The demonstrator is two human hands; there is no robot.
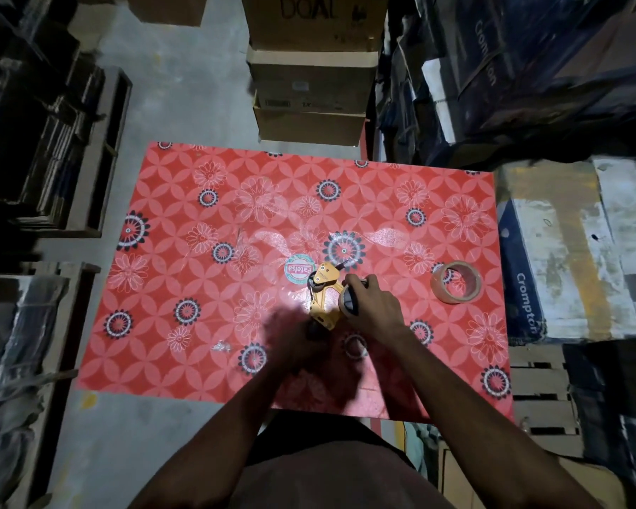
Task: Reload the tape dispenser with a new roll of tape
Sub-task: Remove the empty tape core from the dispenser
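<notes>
A yellow tape dispenser (324, 295) lies on the red flower-patterned table (199, 325), near its middle. My right hand (373, 306) grips the dispenser's round hub end from the right. My left hand (291, 336) is blurred by motion at the dispenser's black handle end; whether it grips the handle I cannot tell. A brown roll of tape (456, 287) stands tilted on the table to the right of my right hand, apart from it.
A round green-and-red sticker (300, 271) is on the table just left of the dispenser. Stacked cardboard boxes (309, 86) stand beyond the far edge. Dark wrapped goods (34, 123) and printed cartons (566, 251) flank the table.
</notes>
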